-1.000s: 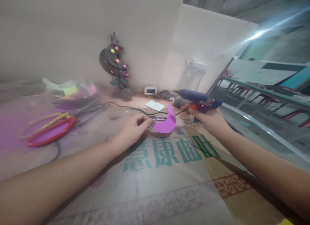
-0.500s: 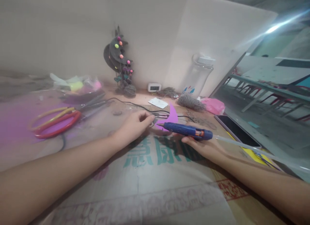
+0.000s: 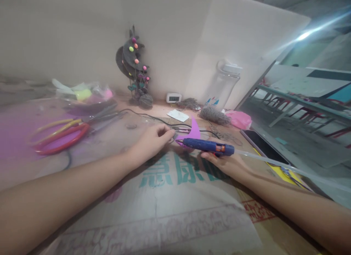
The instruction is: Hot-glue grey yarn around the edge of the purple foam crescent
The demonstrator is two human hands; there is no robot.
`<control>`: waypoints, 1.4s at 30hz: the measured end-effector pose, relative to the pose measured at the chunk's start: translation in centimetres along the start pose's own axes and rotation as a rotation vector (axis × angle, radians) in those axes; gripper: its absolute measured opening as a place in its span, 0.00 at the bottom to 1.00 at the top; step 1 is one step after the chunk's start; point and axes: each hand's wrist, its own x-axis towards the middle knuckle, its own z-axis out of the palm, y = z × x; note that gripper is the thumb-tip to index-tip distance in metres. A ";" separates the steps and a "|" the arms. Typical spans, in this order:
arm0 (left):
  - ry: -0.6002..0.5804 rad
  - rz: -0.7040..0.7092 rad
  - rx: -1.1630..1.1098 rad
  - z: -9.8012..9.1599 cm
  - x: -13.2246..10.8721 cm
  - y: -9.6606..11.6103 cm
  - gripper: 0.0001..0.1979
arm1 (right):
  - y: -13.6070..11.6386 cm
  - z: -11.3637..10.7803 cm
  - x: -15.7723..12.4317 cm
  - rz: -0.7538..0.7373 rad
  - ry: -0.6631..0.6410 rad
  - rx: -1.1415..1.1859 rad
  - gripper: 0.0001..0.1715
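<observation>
My right hand (image 3: 222, 162) is wrapped round a blue hot glue gun (image 3: 204, 145), with a long clear glue stick (image 3: 263, 158) running out of its back. The gun's nozzle points left, close to the fingertips of my left hand (image 3: 150, 142). Those fingers are pinched at the left end of a purple crescent cutout (image 3: 195, 131), where a small grey bit, perhaps yarn, shows. The gun covers part of the crescent's lower edge. Whether the nozzle touches the crescent I cannot tell.
Scissors (image 3: 80, 130) with red and yellow handles lie left. A grey crescent ornament (image 3: 131, 59) stands at the back, near a small digital clock (image 3: 173, 98), grey yarn (image 3: 215, 115) and a clear bottle (image 3: 222, 86). A phone (image 3: 264, 147) lies right; a black cable (image 3: 153, 117) crosses behind my hands.
The glue gun and my right hand have shifted slightly left, bringing the nozzle nearer my left fingertips. My left hand keeps its pinch. The whole view has moved a little.
</observation>
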 end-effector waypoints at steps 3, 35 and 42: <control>-0.002 -0.018 0.008 0.0 0.0 0.0 0.15 | -0.4 0.0 0.0 0.008 -0.008 0.018 0.13; -0.018 -0.029 0.020 0.0 -0.1 -0.2 0.15 | -0.9 0.1 0.1 0.047 -0.031 0.029 0.15; -0.020 -0.039 0.031 0.0 0.0 -0.2 0.15 | -1.0 0.1 0.2 0.041 -0.020 0.042 0.16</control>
